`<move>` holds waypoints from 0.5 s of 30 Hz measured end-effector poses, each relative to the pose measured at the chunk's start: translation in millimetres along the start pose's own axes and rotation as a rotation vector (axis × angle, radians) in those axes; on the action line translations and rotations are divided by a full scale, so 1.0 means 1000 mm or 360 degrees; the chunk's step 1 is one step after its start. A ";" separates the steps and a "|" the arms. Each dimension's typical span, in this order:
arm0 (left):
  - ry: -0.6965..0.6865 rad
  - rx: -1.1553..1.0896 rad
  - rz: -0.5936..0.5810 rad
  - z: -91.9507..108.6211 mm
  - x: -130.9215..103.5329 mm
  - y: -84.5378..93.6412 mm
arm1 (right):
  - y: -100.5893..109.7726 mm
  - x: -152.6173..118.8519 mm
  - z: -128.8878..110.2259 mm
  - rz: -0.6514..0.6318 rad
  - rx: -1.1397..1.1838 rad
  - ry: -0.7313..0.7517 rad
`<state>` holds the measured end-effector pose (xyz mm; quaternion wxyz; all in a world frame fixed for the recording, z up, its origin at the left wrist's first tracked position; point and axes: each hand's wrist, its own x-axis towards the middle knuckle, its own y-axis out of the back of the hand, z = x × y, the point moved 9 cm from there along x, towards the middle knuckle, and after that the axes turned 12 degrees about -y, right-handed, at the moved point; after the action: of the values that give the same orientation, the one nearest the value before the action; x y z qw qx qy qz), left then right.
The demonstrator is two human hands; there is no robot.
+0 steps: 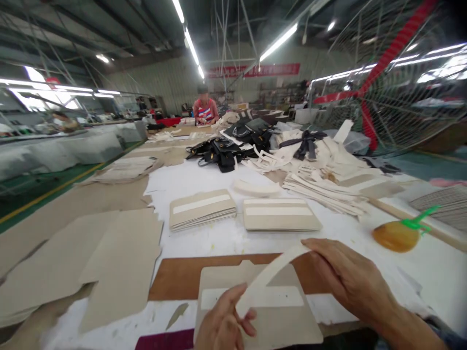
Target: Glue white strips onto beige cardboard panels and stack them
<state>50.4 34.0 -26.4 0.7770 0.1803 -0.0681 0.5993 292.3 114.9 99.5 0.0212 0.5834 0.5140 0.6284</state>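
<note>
A white strip (269,272) is stretched at a slant between my two hands, above a beige panel (255,325). My left hand (226,318) pinches its lower end, near the panel's middle. The upper end is between the thumb and fingers of my right hand (343,272), off the panel's upper right. Another white strip (284,296) lies flat across the panel. Under the panel's far edge runs a brown board (175,277). Two stacks of beige panels with white strips, one at left (202,209) and one at right (280,215), sit beyond the board.
Large beige sheets (124,257) cover the left side. An orange pouch with a green tie (396,236) lies at right. Farther back are cut white strips (324,194) and black pieces (222,150). A person (205,111) is at the far end; a fan (361,95) stands right.
</note>
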 end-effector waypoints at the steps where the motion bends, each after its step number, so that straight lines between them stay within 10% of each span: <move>1: 0.0216 -0.0388 0.0065 -0.004 -0.003 -0.002 | 0.000 -0.008 -0.013 0.0003 0.0015 0.0074; 4: 0.0635 -0.1154 0.0399 0.002 -0.011 -0.010 | 0.002 -0.024 -0.034 0.0034 0.0023 0.0202; 9: 0.0926 -0.1074 0.0561 0.024 -0.019 -0.009 | 0.005 -0.027 -0.032 -0.0025 0.0196 0.0080; 15: 0.0894 -0.0259 0.0599 0.028 -0.020 0.036 | -0.029 -0.047 0.005 -0.0971 0.1145 -0.1013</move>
<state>13.9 13.4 0.6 0.6531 -0.0700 0.0689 0.7509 294.6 102.3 45.6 0.1556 0.5396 0.8092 0.1725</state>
